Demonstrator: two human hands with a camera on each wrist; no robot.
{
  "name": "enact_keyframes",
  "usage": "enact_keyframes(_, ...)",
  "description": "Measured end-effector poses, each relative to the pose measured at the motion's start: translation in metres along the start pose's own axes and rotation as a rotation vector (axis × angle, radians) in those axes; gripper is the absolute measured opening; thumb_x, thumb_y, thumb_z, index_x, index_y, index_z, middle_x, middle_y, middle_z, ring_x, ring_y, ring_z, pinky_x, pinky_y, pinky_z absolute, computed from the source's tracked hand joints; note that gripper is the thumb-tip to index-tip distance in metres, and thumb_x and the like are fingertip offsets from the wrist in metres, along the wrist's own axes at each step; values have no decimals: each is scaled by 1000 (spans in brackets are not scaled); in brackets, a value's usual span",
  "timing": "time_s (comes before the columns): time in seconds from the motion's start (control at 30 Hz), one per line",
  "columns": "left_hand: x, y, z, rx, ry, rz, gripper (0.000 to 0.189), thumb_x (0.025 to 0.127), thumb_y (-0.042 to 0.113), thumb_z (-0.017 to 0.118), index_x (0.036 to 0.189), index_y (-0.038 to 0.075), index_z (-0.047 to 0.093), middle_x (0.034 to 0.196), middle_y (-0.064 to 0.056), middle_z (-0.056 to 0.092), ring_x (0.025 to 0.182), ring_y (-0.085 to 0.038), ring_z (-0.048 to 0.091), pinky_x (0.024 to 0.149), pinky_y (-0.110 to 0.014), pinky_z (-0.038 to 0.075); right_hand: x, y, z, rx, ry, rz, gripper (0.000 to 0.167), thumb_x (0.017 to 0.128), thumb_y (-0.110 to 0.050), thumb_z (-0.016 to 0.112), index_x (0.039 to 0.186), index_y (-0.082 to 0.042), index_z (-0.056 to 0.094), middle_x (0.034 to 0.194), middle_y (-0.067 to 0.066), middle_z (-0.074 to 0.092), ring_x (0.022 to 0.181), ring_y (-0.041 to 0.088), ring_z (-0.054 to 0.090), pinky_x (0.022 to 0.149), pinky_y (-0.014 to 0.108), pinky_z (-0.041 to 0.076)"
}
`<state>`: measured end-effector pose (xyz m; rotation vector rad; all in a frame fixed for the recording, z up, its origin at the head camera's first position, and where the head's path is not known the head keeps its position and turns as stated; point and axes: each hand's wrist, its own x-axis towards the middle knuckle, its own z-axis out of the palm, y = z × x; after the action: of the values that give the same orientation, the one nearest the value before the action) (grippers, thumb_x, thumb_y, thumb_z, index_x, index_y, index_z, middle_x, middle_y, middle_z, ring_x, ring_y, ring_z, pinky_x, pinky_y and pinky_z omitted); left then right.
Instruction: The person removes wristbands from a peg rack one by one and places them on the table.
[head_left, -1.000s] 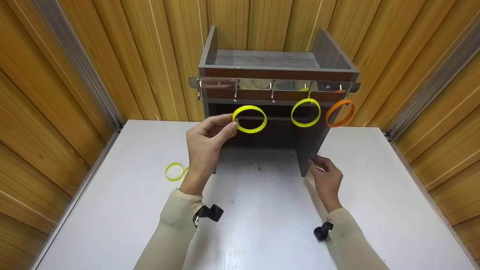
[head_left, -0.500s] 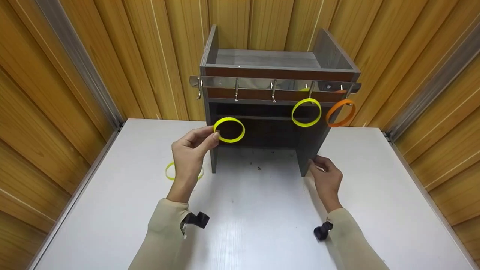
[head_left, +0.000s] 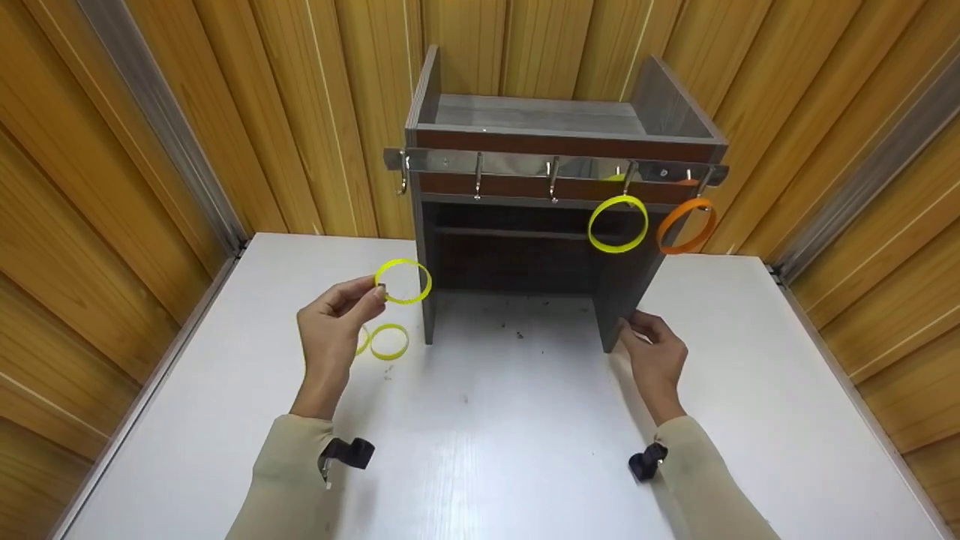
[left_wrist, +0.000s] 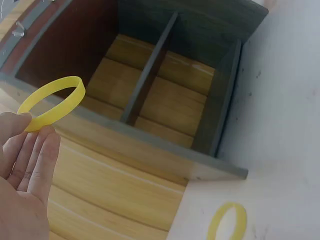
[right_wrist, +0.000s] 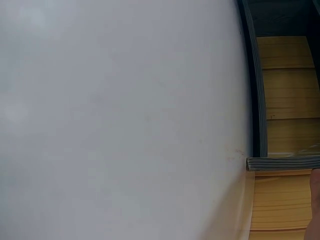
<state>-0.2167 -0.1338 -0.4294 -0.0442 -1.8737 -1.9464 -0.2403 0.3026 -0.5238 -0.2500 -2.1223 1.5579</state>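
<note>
In the head view my left hand point(head_left: 330, 330) pinches a yellow silicone wristband point(head_left: 403, 282) between thumb and fingers, in front of the shelf unit's left side. The left wrist view shows this wristband point(left_wrist: 55, 102) with the thumb on its near edge. My right hand point(head_left: 654, 349) touches the lower outer face of the grey shelf unit's right panel point(head_left: 626, 292) with its fingertips. Only a sliver of that hand shows in the right wrist view. Two more yellow wristbands point(head_left: 390, 342) lie on the table, one partly hidden behind my left hand.
A metal hook rail point(head_left: 517, 165) runs across the unit's front. Another yellow wristband point(head_left: 618, 224) and an orange wristband point(head_left: 687, 226) hang from its two rightmost hooks; the other hooks are bare. Wood-patterned walls point(head_left: 135, 150) surround the white table point(head_left: 480, 450).
My left hand has moved left and down with the yellow wristband, away from the hook rail. The right hand stays at the panel. The view has shifted slightly.
</note>
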Motion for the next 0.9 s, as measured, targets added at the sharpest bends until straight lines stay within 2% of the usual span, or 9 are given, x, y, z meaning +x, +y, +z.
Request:
enact_keyframes(0.27,6,-17,-26,5,47,-59,24,97,8,80,117,-5,76,106,-14,77,92,-21,77,87,-33,65,0,2,0,21,5,18,25,96,-11,80,116,2,75,115,15,74,96,7,71,78,14,60)
enact_keyframes(0.5,12,-33,-49,12,105,-110,26,96,7,81,117,-6,75,103,-10,77,93,-18,76,87,-31,64,0,5,-1,21,11,19,24,97,-11,80,117,1,75,115,14,73,97,9,70,78,13,59)
enact_keyframes(0.73,15,-46,-68,-23,175,-154,28,94,3,82,117,-11,74,96,-8,77,85,-17,77,85,-30,65,0,3,-1,25,15,5,23,96,-10,81,115,1,75,113,15,74,96,7,70,80,14,60)
enact_keyframes(0.9,17,-56,-80,-15,222,-197,31,94,4,82,119,-12,73,95,-6,77,83,-15,77,83,-28,65,-1,0,-1,8,14,-6,22,95,-12,82,114,-1,76,111,13,75,96,8,71,76,14,59)
